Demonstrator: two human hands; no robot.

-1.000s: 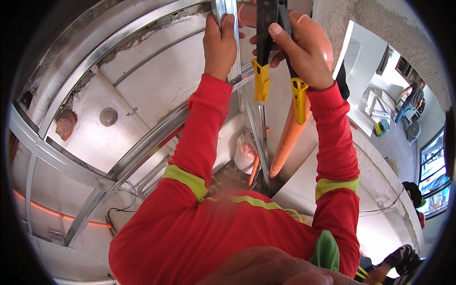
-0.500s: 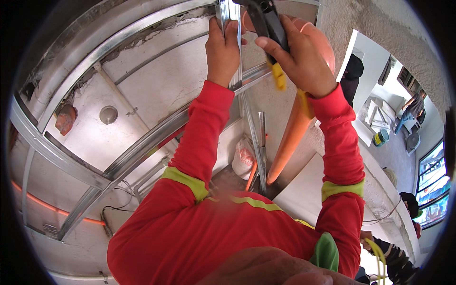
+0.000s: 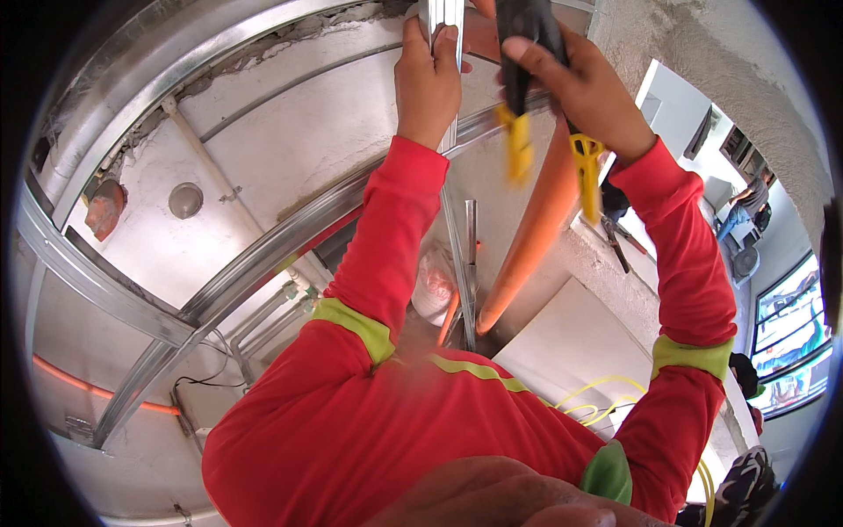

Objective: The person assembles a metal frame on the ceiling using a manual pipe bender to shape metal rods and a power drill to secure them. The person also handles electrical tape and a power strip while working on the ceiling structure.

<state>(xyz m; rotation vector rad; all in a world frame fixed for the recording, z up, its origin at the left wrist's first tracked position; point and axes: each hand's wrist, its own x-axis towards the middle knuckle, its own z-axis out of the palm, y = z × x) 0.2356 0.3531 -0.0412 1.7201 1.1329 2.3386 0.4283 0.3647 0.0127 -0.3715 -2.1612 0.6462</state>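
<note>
My left hand (image 3: 427, 95) is raised, its fingers closed round an upright strip of shiny metal channel (image 3: 447, 16) near the top of the view. To its right, my right hand (image 3: 599, 98) grips a black hand tool (image 3: 529, 37) with two yellow ends, its thumb across the black body. Those yellow ends hang down, spread apart and slightly blurred. The tool's upper part runs out of the picture, so its exact kind cannot be made out. A gap separates the tool from the channel.
Metal framing (image 3: 290, 237) crosses the left and middle. An orange pipe (image 3: 527, 250) slants below my right hand. Pliers-like tools (image 3: 616, 243) lie on a ledge at right, above a pale board (image 3: 562, 342). Another person (image 3: 749, 206) stands far off in the room.
Both hands have shifted a little to the right in view. The black tool has moved right and down, and its yellow ends now show farther apart. My left hand still holds the channel.
</note>
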